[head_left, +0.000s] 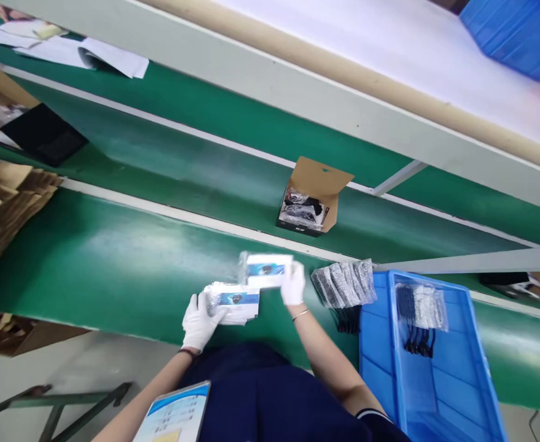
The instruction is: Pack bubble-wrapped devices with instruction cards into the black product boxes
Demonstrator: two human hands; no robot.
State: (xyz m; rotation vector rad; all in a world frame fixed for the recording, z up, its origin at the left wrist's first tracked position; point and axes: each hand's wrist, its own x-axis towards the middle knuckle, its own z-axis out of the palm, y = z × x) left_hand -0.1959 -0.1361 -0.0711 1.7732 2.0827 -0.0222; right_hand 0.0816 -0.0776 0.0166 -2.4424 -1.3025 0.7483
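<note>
My right hand, in a white glove, grips the right end of a white booklet with a blue printed band. The booklet seems to be in a clear plastic bag and is slightly blurred. Below and left of it, a stack of similar bagged booklets lies near the front of the green bench. My left hand, also gloved, holds the stack at its left side, thumb over the top and fingers along the edge.
An open cardboard box with bagged items stands beyond the bench divider. Bubble-wrapped items with black cables lie right, beside a blue bin holding more. Flattened cardboard is piled left. A shelf beam crosses overhead.
</note>
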